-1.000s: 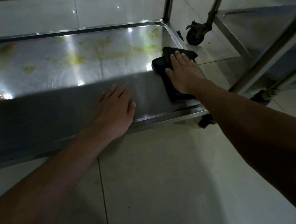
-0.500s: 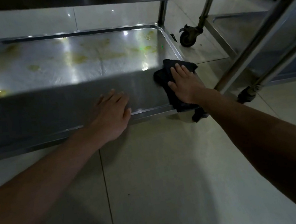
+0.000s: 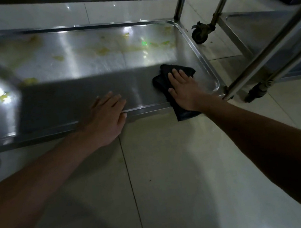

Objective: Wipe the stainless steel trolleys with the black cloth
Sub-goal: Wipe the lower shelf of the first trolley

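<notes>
Low stainless steel trolley shelf (image 3: pixel 85 61) is seen from above, with raised rim and rounded corners; yellowish smears (image 3: pixel 102 51) are scattered over its far half, the near half lying in shadow.

Folded black cloth (image 3: pixel 162 82) is found at the shelf's near right corner, part on the tray surface, part draped over the near rim and hanging toward the pale tiled floor (image 3: pixel 172 168).

Right hand (image 3: pixel 185 90) is laid flat on the cloth, palm down; fingers (image 3: pixel 176 74) are straight and slightly spread, thumb out to the left, pressing rather than pinching.

Left hand (image 3: pixel 106 117) is rested palm down over the near rim, well left of the cloth; fingers are extended and held close together, nothing gripped.

A second steel trolley (image 3: pixel 246 30) is noted to the right, its black caster wheel (image 3: pixel 199 35) just beyond the shelf's far right corner.
</notes>
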The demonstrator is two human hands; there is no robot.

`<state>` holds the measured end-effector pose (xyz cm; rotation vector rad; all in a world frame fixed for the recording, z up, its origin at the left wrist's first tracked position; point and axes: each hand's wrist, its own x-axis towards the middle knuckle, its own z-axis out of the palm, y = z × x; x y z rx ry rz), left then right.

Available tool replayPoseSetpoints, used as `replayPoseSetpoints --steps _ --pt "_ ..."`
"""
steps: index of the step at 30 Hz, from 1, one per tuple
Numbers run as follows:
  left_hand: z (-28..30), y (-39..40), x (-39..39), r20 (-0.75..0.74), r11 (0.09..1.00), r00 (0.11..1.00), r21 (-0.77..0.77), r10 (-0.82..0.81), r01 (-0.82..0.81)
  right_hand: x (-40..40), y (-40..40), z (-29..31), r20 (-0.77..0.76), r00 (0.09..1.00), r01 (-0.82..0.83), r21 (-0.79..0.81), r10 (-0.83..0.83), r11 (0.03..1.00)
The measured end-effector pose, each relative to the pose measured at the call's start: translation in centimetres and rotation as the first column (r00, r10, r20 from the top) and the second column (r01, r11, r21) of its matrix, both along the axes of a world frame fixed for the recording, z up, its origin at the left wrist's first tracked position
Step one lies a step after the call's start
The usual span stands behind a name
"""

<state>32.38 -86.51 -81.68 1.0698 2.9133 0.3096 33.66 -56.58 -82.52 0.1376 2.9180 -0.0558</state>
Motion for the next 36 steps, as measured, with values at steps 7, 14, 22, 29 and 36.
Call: replayPoseSetpoints --steps 7,14,22,29,36 --pt "-0.6 -5.2 -0.4 0.016 0.999 0.999 0.029 0.038 -0.039 -0.6 -6.7 0.0 0.001 0.999 -0.048 0.006 0.048 0.999" --pt "0.1 -9.7 -0.7 0.021 0.997 0.997 0.038 0.073 -0.074 -2.0 -13.6 -0.2 -0.009 0.990 -0.141 -0.012 0.140 0.990" --pt "1.3 -14.8 -0.7 0.018 0.990 0.991 -0.030 0.136 -0.136 -3.7 -21.4 -0.3 -0.037 0.960 -0.281 -0.052 0.279 0.958" --pt "2.0 -17.6 -0.4 0.021 0.976 0.978 -0.078 0.207 -0.205 -4.5 -26.2 -0.2 -0.007 0.924 -0.382 -0.048 0.382 0.923" --pt "2.4 -16.2 -0.5 0.025 0.968 0.974 -0.118 0.224 -0.219 -4.3 -25.7 -0.2 -0.011 0.909 -0.417 -0.069 0.417 0.906"
